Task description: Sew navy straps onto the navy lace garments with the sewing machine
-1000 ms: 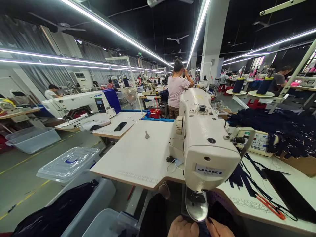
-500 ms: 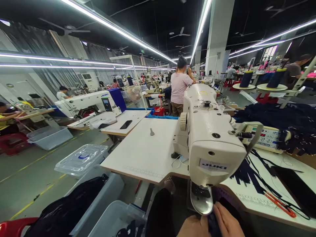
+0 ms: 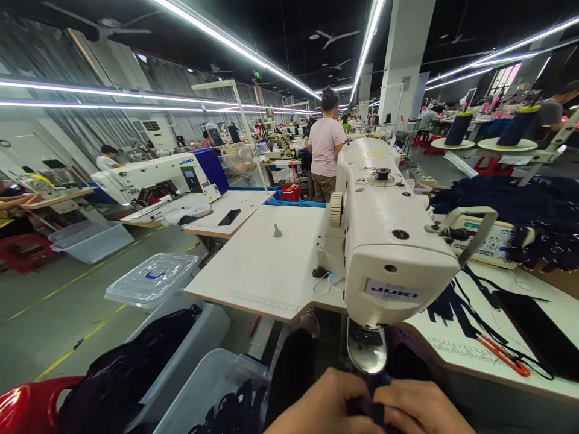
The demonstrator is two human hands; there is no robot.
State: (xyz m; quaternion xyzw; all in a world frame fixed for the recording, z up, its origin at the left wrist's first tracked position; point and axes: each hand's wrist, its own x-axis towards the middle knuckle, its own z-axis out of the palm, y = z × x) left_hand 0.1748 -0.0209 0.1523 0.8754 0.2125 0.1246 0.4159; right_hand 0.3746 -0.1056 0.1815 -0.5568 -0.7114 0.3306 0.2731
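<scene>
My left hand (image 3: pixel 323 405) and my right hand (image 3: pixel 420 410) meet at the bottom edge, fingers closed on a piece of dark navy fabric (image 3: pixel 373 405) between them. They sit just under the head of a white JUKI sewing machine (image 3: pixel 384 241), below its metal faceplate (image 3: pixel 366 346). The machine stands on a white worktable (image 3: pixel 262 265).
Navy strips (image 3: pixel 447 304), red snips (image 3: pixel 502 354) and a black phone (image 3: pixel 536 331) lie on the table to the right. A control panel (image 3: pixel 486 244) and a navy fabric pile (image 3: pixel 520 214) sit behind. Clear bins (image 3: pixel 154 280) with dark cloth (image 3: pixel 122 374) stand left. A person in pink (image 3: pixel 326 150) stands ahead.
Both hands have come further into view and closed together on the dark fabric under the machine head. The view has shifted slightly down and left.
</scene>
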